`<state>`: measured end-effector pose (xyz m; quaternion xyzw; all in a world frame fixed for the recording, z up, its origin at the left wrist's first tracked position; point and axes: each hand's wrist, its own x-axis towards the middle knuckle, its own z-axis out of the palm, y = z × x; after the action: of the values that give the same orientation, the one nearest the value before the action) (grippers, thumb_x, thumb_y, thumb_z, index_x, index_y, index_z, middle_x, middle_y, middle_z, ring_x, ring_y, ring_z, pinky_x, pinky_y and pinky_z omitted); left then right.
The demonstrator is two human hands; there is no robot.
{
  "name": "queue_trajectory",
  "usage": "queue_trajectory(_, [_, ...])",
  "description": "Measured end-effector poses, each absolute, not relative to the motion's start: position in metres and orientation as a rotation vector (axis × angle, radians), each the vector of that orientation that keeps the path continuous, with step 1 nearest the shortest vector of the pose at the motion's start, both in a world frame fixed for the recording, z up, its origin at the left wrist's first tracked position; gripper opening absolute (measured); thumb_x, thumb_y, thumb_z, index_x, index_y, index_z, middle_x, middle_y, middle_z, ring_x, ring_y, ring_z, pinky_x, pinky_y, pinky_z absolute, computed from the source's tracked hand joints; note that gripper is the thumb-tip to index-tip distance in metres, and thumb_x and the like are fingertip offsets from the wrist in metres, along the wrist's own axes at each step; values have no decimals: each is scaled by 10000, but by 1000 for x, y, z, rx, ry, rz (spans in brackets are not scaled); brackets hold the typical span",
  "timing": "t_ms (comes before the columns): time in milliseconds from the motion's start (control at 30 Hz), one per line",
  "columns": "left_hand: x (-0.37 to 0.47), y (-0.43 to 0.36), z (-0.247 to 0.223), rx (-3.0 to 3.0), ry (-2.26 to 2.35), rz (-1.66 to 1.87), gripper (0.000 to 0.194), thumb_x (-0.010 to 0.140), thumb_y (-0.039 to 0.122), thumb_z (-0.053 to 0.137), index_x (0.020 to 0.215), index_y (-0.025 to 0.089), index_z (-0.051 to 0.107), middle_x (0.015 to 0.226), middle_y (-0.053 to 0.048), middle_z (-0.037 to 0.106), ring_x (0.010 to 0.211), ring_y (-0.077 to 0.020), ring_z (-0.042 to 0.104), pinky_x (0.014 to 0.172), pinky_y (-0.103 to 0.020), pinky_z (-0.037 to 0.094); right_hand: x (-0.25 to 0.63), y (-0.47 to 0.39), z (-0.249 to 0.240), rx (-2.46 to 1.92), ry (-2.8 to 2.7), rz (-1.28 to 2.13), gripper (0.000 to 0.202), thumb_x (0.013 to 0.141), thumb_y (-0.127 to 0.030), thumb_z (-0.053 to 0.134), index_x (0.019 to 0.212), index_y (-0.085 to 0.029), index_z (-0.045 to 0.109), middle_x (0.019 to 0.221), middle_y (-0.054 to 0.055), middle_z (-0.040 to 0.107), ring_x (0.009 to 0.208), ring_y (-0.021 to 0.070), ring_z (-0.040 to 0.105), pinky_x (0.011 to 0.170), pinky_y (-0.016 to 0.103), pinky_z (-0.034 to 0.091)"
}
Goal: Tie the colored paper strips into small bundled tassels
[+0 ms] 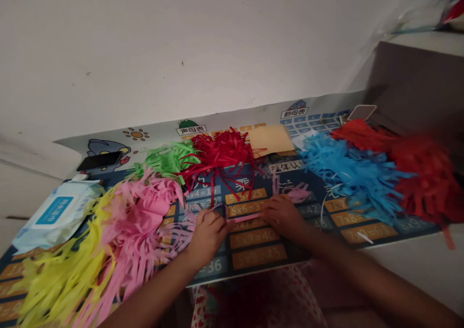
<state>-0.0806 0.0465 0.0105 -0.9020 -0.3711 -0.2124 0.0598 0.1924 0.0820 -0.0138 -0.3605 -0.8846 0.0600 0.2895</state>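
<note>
Near the mat's (253, 255) front edge, left hand (207, 234) and right hand (282, 215) pinch a pink fringed paper strip (242, 218) between them, flattening it; next needs steady, even tension.

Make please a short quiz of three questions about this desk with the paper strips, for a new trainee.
1. True or false: the left hand and the right hand both rest on the printed mat.
2. Which pile lies nearest the wet wipes pack? A) blue strips B) yellow strips C) red strips
3. What thin thing runs between the two hands?

Key
1. True.
2. B.
3. A pink paper strip.
</note>
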Motion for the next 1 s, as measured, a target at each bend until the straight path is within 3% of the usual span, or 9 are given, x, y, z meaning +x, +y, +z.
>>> queue_trajectory(267, [-82,51,14,-2925,-1320,-884,223,913,167,507,1015,228,696,854,-44,667,832,-181,545,781,-371,381,197,86,-7,-1144,-2303,509,44,822,-239,724,783,-219,720,867,12,678,870,179,575,774,338,335])
queue_trajectory(400, [-79,51,15,-2884,-1469,-864,141,901,296,591,898,240,720,814,-30,691,836,-189,567,807,-380,377,196,86,-5,-1174,-2295,510,84,833,-256,711,770,-201,701,851,16,667,851,185,569,786,346,344])
queue_trajectory(600, [-66,54,19,-2741,-1752,-712,181,891,278,570,773,205,686,812,-44,677,845,-215,561,761,-386,345,185,87,5,-1346,-2322,544,102,796,-189,709,709,-184,655,817,13,643,835,187,541,755,324,327])
queue_trajectory(700, [-60,54,20,-2649,-1833,-564,112,845,245,613,755,192,653,819,-43,666,872,-239,546,777,-408,336,180,88,11,-1444,-2391,471,96,776,-190,713,711,-189,643,791,4,635,811,191,526,731,333,298])
queue_trajectory(767, [-58,52,19,-2681,-1716,-532,48,840,207,622,856,225,663,875,-22,677,908,-238,541,821,-428,330,180,89,13,-1364,-2474,351,66,801,-218,704,757,-206,657,824,3,653,829,198,524,745,353,284])
queue_trajectory(867, [-56,50,17,-2794,-1379,-476,218,856,162,609,1011,309,653,938,18,685,959,-219,534,936,-465,297,182,90,15,-1056,-2598,154,96,893,-227,622,813,-244,672,849,-7,678,904,202,525,820,400,269])
queue_trajectory(1000, [-46,52,12,-2803,-1296,-406,145,873,172,585,923,273,676,858,-6,665,920,-208,535,995,-470,295,182,89,19,-765,-2765,-96,166,944,-197,541,831,-208,662,839,23,675,931,214,520,856,425,290])
